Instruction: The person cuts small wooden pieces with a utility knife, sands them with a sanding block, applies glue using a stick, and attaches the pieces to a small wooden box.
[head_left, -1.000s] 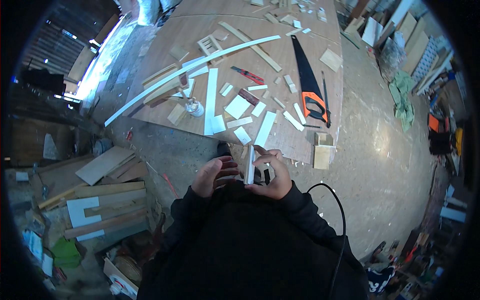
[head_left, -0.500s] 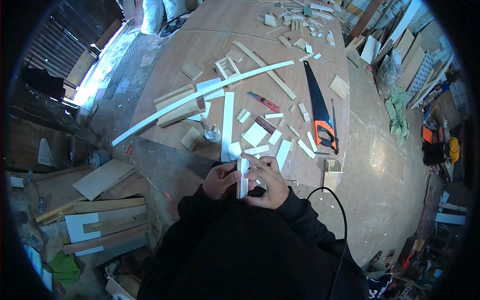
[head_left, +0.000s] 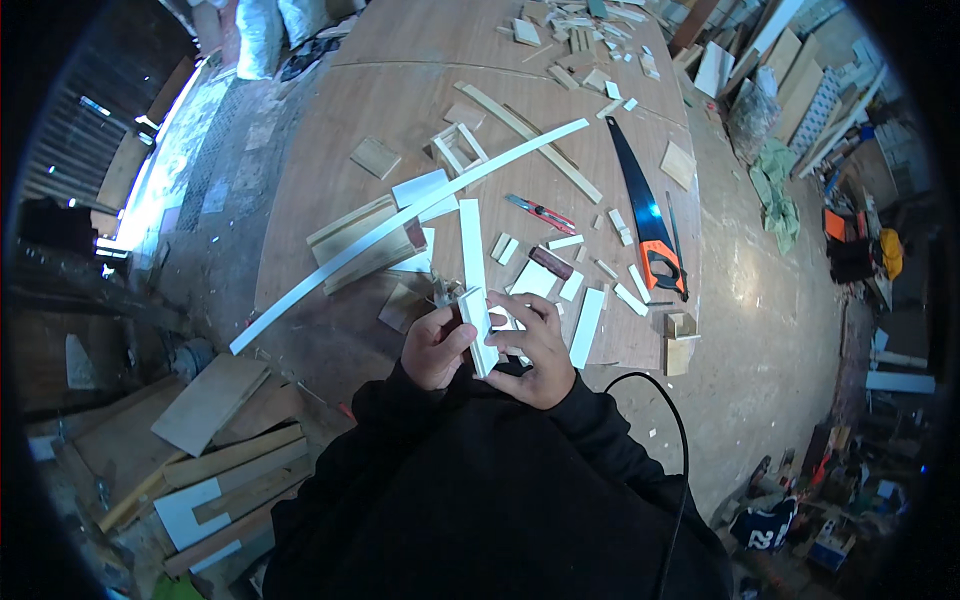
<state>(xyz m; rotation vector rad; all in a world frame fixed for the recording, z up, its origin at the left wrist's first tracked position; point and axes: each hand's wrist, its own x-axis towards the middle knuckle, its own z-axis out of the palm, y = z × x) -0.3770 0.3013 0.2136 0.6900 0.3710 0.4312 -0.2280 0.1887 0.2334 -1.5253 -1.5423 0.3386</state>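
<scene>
Close to my body I hold a small white-faced wooden piece point(head_left: 477, 330) with a layered edge, tilted slightly. My left hand point(head_left: 436, 348) grips its left side, thumb laid against it. On the right side my right hand point(head_left: 540, 358) has its fingers bent against the piece and its thumb at the lower end. Part of the piece is hidden by the fingers. Beyond my hands, a white strip point(head_left: 472, 240) lies on the wooden table point(head_left: 345, 115). Several small white blocks and a dark red-brown cylinder-like piece point(head_left: 551, 262) lie past my right hand.
A handsaw point(head_left: 655, 240) with an orange-black handle lies at the right, near a red utility knife point(head_left: 540, 212). One long white strip point(head_left: 400, 222) crosses the table's left half over wooden boards. Offcuts point(head_left: 225, 400) pile at lower left. A black cable point(head_left: 683, 440) runs beside my right arm.
The held piece has tilted, its top leaning left. Both hands still grip it, and my right fingers have shifted along its side. The whole view has turned slightly.
</scene>
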